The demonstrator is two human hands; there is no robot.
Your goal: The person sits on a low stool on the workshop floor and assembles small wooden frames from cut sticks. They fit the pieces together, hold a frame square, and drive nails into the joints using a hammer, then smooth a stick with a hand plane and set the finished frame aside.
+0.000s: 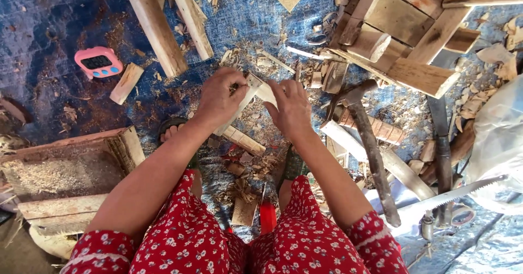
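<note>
My left hand (pixel 219 98) and my right hand (pixel 291 109) both grip a pale, flat piece of wood (pixel 256 91) held between them above the ground. The wood slants down to the left under my left palm. Both arms wear red floral sleeves (pixel 305 241). Wood shavings (pixel 256 167) lie scattered on the blue tarp (pixel 65 28) beneath my hands. My foot in a sandal (pixel 173 131) shows under my left forearm.
A hammer with a rough wooden handle (pixel 373 154) lies right of my right hand, a handsaw (pixel 452 195) beyond it. A pink digital timer (pixel 98 62) sits far left. Wooden planks (pixel 155 26), a pallet-like frame (pixel 414 17), a wooden box (pixel 65 165) and a white plastic bag (pixel 498 137) surround me.
</note>
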